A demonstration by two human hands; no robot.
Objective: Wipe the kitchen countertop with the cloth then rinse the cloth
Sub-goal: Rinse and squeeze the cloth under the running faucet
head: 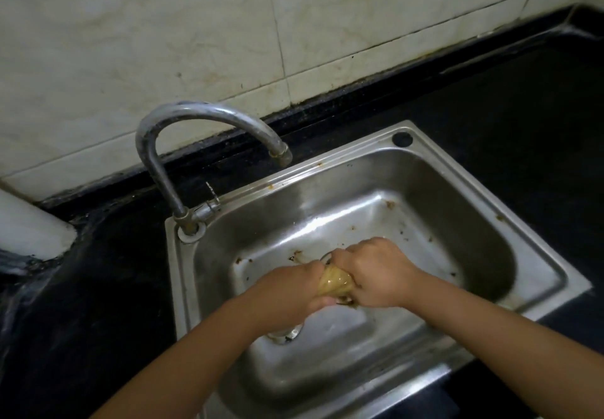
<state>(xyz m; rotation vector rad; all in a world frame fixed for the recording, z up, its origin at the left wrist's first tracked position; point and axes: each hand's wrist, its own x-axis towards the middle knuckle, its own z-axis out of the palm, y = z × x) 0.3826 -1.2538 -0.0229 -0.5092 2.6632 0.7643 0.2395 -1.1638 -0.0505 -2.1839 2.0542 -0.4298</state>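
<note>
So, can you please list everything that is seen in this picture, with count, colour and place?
cloth: one, yellowish-brown, bunched between both hands over the sink
sink: one, steel, stained, set in the countertop
tap: one, grey metal, curved, at the sink's back left corner; no water visible
drain: one, metal, sink bottom, partly hidden by the left arm
countertop: one, black, around the sink
wall tiles: several, off-white, stained, behind
left hand: one, grips the cloth
right hand: one, grips the cloth
</note>
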